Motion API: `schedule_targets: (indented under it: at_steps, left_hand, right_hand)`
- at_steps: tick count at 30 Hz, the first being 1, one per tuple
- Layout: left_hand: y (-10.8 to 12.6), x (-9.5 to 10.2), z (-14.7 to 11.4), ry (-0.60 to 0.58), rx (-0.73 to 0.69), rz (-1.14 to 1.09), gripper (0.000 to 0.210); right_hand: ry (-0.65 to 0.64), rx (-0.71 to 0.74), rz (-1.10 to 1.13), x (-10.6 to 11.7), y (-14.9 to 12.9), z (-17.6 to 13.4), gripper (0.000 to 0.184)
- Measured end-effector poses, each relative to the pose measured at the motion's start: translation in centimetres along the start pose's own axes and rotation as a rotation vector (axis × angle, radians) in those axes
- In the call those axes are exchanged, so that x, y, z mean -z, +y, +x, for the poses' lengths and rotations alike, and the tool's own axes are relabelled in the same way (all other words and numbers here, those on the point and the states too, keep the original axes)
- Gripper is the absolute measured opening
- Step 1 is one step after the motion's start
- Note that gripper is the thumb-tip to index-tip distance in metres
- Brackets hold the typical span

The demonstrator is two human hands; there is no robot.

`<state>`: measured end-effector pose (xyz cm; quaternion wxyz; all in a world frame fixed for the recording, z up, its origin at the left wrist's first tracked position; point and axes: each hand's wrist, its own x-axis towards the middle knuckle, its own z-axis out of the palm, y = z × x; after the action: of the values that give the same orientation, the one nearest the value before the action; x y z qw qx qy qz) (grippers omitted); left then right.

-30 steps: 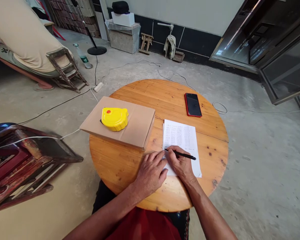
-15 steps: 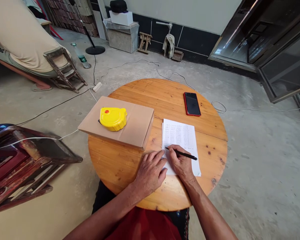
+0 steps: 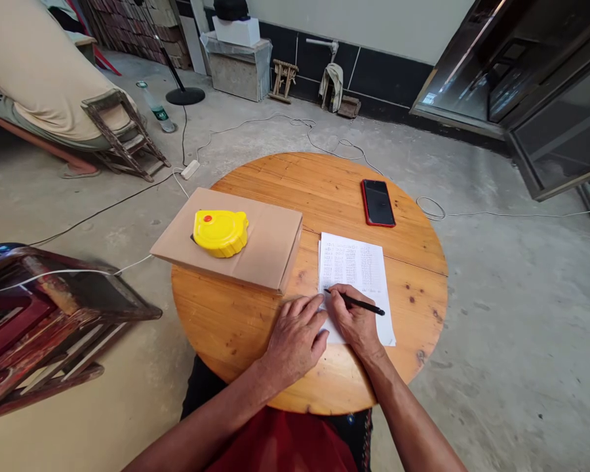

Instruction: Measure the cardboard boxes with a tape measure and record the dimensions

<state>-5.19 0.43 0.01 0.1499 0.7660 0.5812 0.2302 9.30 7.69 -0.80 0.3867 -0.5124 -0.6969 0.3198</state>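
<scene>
A black pen (image 3: 361, 302) is pinched in my right hand (image 3: 356, 322), its tip on the white paper (image 3: 356, 265). Rows of small handwriting cover the upper part of the sheet, and more sheets seem to lie beneath it. My left hand (image 3: 297, 337) lies flat, fingers a little spread, over the paper's lower left edge and the wooden table (image 3: 236, 328). Beyond the left hand sits a closed cardboard box (image 3: 273, 242) with a yellow tape measure (image 3: 221, 233) on top. Past the sheet's top right corner lies a phone (image 3: 378, 203) in a red case.
At the left stands a worn wooden chair (image 3: 73, 308) with a dark red object on it. A person in a beige top (image 3: 44, 72) sits at the upper left, near a plastic bottle (image 3: 160, 113). Cables and a power strip (image 3: 190, 169) run across the floor.
The pen's back end has shifted slightly left as my right hand moves a little on the sheet. My left hand stays in place. The view has tilted very slightly.
</scene>
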Motion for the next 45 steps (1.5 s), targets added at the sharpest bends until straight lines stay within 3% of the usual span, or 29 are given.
schedule_targets:
  at_steps: [16,26,32,45]
  left_hand:
    - [0.05,0.01,-0.03,0.009,0.01,-0.005,0.033]
    - [0.1,0.06,0.06,-0.012,0.01,0.015,0.027]
    - [0.11,-0.06,0.04,-0.022,0.002,0.049,0.039]
    - [0.06,-0.01,0.0,-0.004,-0.008,0.024,0.039]
  right_hand:
    - [-0.032,-0.023,0.017,0.07,-0.03,0.12,0.02]
    - [0.023,-0.071,0.073,0.1,0.12,-0.01,0.02]
    - [0.053,-0.089,0.086,0.07,0.15,-0.03,0.02]
    - [0.023,-0.096,0.061,0.04,0.01,0.02,0.019]
